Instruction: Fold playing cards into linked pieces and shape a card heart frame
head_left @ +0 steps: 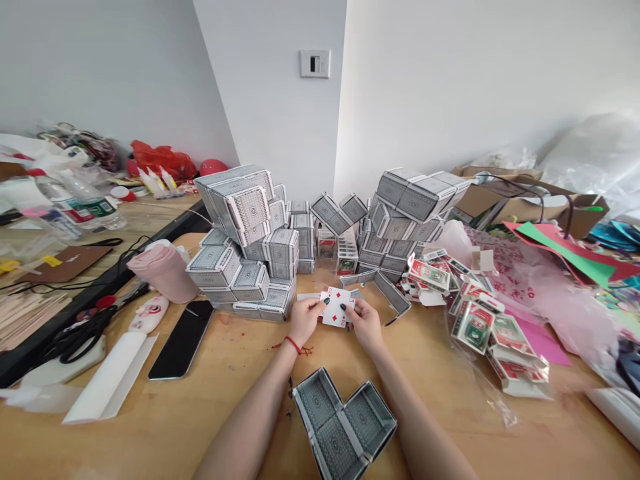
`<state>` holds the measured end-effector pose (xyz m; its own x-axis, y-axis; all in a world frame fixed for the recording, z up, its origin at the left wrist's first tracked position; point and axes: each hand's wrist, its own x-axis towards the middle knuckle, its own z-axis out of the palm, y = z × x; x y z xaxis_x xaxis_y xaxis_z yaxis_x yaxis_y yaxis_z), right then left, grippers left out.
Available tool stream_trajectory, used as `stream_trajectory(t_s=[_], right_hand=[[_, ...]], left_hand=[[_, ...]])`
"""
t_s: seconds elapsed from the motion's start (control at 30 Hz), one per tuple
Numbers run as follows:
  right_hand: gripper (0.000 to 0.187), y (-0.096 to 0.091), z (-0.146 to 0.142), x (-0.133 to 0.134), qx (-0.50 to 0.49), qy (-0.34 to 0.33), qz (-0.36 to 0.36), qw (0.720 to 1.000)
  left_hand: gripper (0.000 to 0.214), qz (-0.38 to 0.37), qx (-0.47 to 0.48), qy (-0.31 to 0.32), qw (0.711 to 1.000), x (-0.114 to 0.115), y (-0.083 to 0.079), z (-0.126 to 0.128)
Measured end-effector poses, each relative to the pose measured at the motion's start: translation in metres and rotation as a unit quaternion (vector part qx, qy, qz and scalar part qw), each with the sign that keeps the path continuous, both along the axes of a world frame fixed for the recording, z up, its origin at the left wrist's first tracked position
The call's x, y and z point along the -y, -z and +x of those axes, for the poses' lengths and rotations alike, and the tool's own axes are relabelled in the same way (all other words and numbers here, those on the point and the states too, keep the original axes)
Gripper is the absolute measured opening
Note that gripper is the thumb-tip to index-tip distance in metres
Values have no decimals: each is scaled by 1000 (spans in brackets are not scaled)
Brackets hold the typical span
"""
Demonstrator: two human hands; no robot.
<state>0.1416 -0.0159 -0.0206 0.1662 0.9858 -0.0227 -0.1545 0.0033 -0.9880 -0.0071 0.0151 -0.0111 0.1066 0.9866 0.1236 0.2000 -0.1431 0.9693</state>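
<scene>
My left hand (306,319) and my right hand (364,323) meet over the wooden table (230,393), both pinching a playing card with red diamonds (337,306) held face up between them. A thin red cord circles my left wrist. Just behind the card, more cards lie flat on the table. Near my forearms sits an open structure folded from card backs (343,423). Stacks of boxes built from patterned cards (245,240) rise behind my hands on the left and on the right (407,207).
A black phone (182,338), pink cup (165,270), scissors (80,333) and white folded paper (107,377) lie left. Empty card cartons in plastic wrap (480,320), coloured paper (565,250) and cardboard boxes crowd the right. Bottles stand at the far left.
</scene>
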Motion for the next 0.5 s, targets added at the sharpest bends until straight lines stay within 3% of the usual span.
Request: stream_trajectory(t_s=[0.5], right_hand=[[38, -6, 2, 1, -8, -2, -11, 1000]], left_hand=[[33, -1, 1, 12, 1000, 0, 0, 0]])
